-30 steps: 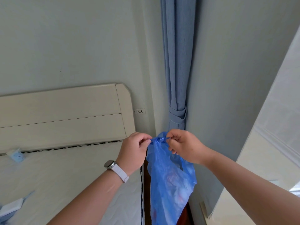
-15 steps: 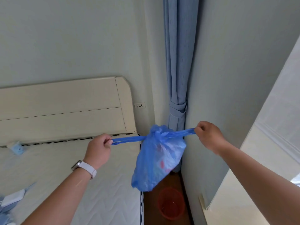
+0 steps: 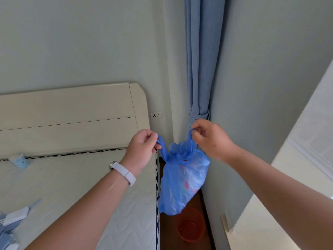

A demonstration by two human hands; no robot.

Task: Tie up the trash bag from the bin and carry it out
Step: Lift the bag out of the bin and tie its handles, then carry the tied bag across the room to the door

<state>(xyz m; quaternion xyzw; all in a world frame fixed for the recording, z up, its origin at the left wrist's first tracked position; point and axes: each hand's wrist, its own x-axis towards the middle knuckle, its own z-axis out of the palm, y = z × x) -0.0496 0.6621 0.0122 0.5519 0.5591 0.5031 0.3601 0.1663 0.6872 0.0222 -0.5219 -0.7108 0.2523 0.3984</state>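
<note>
Item: blue trash bag (image 3: 182, 179), hanging above the red bin (image 3: 190, 226) at its 11 o'clock. Your left hand (image 3: 142, 148) and right hand (image 3: 210, 138) fingers each pinch one bag handle.

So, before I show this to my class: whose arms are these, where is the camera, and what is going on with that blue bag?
There is no machine here. A person wears a wide-angle camera on the head, looking forward and down, so both arms reach in from below. The left hand, with a white watch on its wrist, pinches one handle of a blue trash bag. The right hand pinches the other handle. The bag hangs in the air between them, its neck gathered, above a red bin that stands on the dark floor. To the left is a bed with a pale headboard; a blue curtain hangs in the corner behind.
</note>
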